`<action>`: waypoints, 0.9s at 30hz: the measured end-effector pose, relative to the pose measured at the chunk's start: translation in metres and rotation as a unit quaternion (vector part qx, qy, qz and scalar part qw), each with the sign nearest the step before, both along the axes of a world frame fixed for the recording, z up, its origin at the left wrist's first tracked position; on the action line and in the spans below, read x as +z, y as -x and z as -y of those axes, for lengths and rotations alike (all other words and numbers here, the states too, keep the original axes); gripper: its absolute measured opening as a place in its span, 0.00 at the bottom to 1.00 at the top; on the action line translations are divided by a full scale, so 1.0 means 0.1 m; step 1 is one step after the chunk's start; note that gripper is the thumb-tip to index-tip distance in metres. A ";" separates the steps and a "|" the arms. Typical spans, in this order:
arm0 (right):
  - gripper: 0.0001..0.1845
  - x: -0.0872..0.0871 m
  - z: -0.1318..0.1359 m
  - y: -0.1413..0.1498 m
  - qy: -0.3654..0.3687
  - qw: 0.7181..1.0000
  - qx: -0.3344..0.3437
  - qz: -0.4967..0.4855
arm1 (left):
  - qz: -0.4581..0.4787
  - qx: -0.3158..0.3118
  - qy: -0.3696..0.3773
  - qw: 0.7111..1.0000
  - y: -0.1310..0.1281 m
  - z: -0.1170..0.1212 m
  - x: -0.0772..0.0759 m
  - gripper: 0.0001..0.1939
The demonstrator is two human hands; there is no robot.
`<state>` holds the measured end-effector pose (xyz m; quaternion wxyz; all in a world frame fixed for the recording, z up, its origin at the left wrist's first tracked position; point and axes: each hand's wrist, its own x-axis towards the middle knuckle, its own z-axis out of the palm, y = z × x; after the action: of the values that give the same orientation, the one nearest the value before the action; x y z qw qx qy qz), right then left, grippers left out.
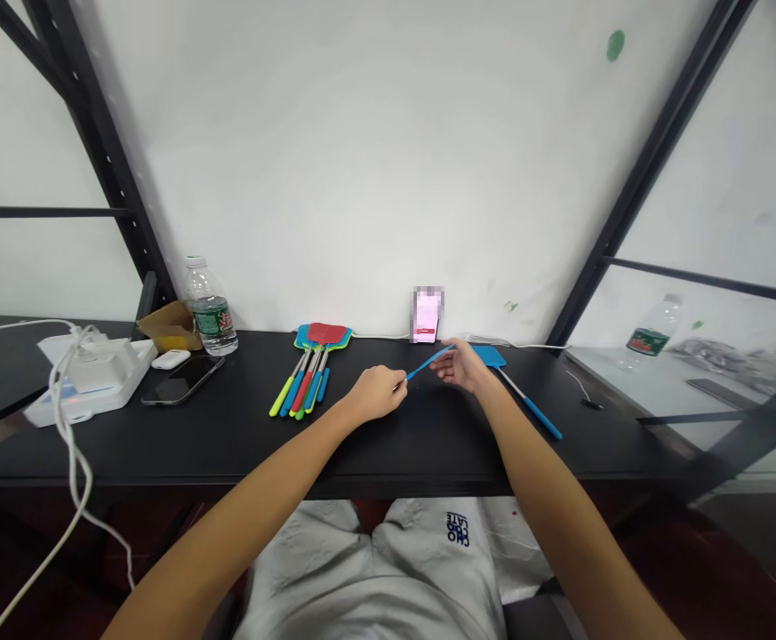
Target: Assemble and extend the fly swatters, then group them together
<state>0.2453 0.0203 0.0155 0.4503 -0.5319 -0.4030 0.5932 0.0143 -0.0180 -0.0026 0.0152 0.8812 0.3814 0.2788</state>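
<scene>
Between my hands is a blue fly swatter, its flat head seen almost edge-on. My left hand is closed at its lower left end; any handle there is hidden by the fingers. At the upper right end, my right hand grips the head's edge with the thumb, the other fingers curled below it. Beyond the right wrist lies another blue fly swatter, handle towards me. Left of my left hand, several fly swatters with red, blue and yellow-green parts lie stacked, heads to the wall.
A phone with a lit screen leans against the wall. On the left of the black table are a water bottle, a cardboard box, a dark phone, a white case and a power strip with cables.
</scene>
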 end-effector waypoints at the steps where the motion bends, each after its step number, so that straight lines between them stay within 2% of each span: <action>1: 0.16 0.01 0.01 -0.02 0.006 1.000 0.014 -0.010 | 0.005 -0.003 0.009 1.000 0.01 0.00 0.01 0.12; 6: 0.03 -0.01 0.03 -0.14 -0.015 0.999 0.029 -0.026 | 0.052 -0.075 0.079 0.993 0.03 0.00 0.01 0.13; 10: 0.07 -0.05 0.03 -0.22 -0.080 0.994 0.073 0.011 | 0.090 -0.120 0.133 0.980 -0.01 0.00 -0.03 0.13; 15: 0.12 -0.10 0.00 -0.21 -0.141 0.985 0.093 0.043 | 0.095 -0.112 0.162 0.976 -0.03 -0.01 -0.05 0.13; 21: 0.07 -0.13 -0.03 -0.15 -0.203 0.977 0.029 0.053 | 0.084 -0.093 0.158 0.980 -0.03 -0.03 -0.04 0.14; 27: 0.03 -0.10 -0.04 -0.15 -0.210 0.977 -0.009 0.037 | 0.098 -0.075 0.156 0.980 -0.01 -0.04 -0.02 0.14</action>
<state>0.2603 0.0246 0.0053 0.5421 -0.4510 -0.5300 0.4709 0.0158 -0.0142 -0.0048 0.2108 0.8624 0.3501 0.2988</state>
